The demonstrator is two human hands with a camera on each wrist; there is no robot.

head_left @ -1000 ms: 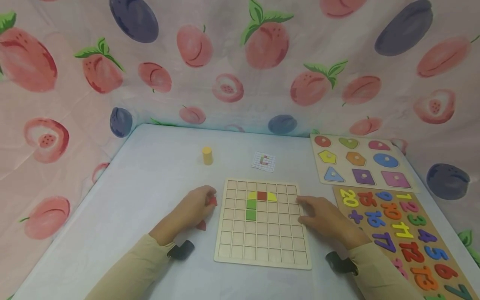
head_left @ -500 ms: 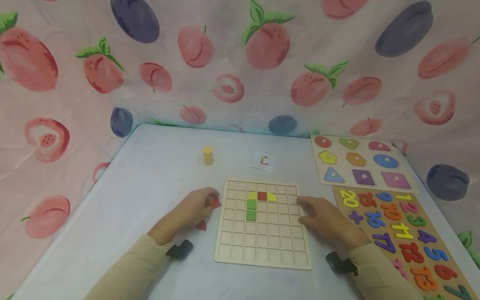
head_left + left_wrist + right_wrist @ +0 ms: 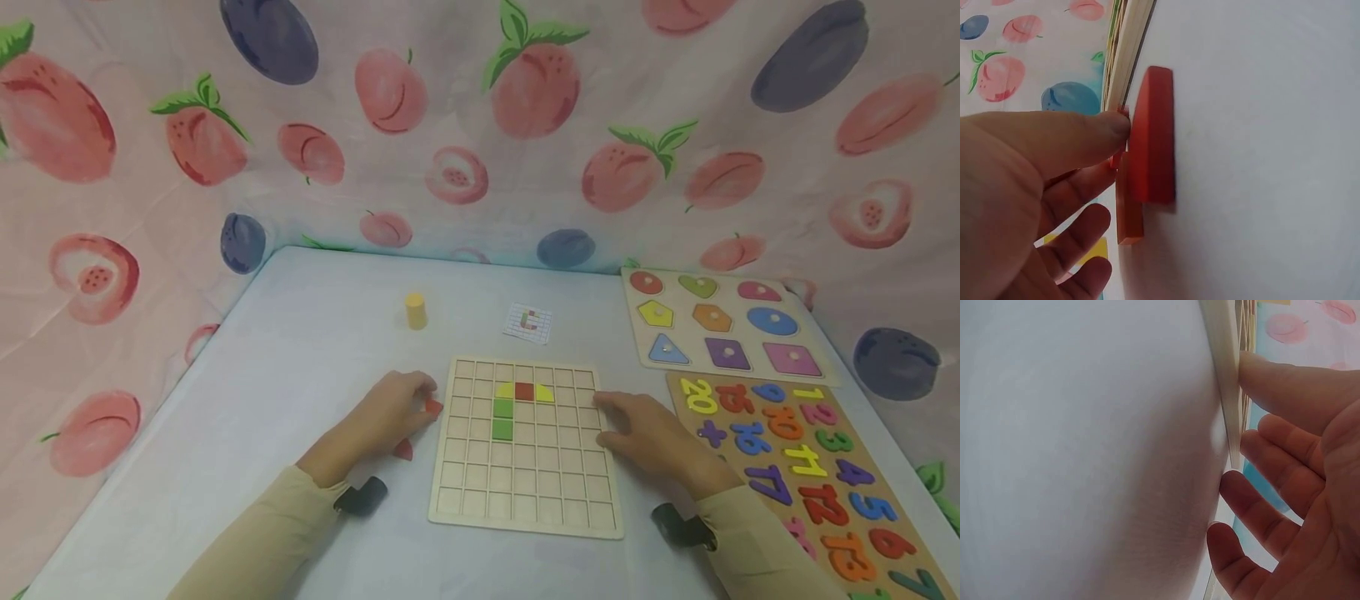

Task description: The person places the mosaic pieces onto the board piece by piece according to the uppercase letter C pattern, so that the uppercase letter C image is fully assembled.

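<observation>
A pale wooden grid board (image 3: 525,483) lies in the middle of the table. Near its top sit a red square (image 3: 524,392), two yellow quarter-round pieces (image 3: 544,394) and two green squares (image 3: 502,418). Just left of the board, my left hand (image 3: 390,412) pinches a small red block (image 3: 432,407) between thumb and fingers. Beside that hand a red block with a curved side (image 3: 1155,140) lies on the table, an orange-red one (image 3: 1129,215) close behind it. My right hand (image 3: 647,429) rests its fingertips at the board's right edge, fingers loosely spread, holding nothing.
Behind the board are a yellow cylinder (image 3: 416,311) standing upright and a small printed pattern card (image 3: 528,323). To the right lie a shape puzzle board (image 3: 722,293) and a number puzzle board (image 3: 757,396), the latter close to my right forearm.
My left hand has shifted slightly toward the board, and the red block in its fingers shows at a different angle. The right hand, the board and its pieces stay in place.
</observation>
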